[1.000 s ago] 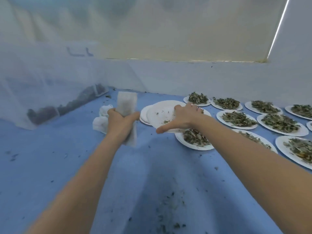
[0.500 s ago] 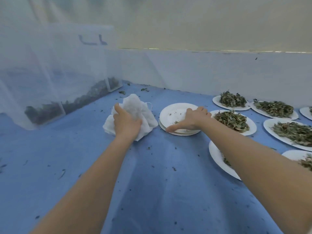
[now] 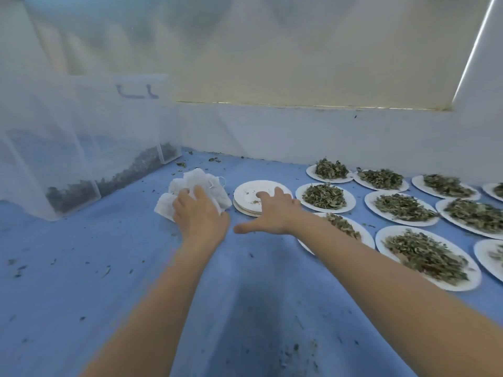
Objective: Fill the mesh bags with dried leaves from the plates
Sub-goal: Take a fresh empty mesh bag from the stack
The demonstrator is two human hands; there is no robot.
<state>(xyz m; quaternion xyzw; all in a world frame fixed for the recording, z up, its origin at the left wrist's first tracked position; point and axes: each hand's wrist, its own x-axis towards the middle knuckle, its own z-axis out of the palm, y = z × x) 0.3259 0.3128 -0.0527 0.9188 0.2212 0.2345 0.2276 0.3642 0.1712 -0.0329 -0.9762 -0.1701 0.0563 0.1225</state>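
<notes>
A crumpled pile of white mesh bags (image 3: 202, 183) lies on the blue floor sheet. My left hand (image 3: 200, 214) rests flat on its near side, fingers spread over the fabric. Just right of the pile sits a short stack of empty white plates (image 3: 250, 190) with a few crumbs. My right hand (image 3: 272, 213) lies palm down on the stack's near edge, fingers straight, thumb stretched out to the left. Several white plates heaped with dried green leaves (image 3: 324, 195) fill the floor to the right.
A large translucent mesh enclosure (image 3: 81, 148) with dark dried leaves along its bottom stands at the left. A white wall (image 3: 299, 134) runs behind the plates. Loose leaf bits are scattered over the blue sheet (image 3: 109, 268).
My left hand set the upright mesh bag down onto the pile and flattened on it. My right hand put the empty plate on the stack and slid back to its near edge.
</notes>
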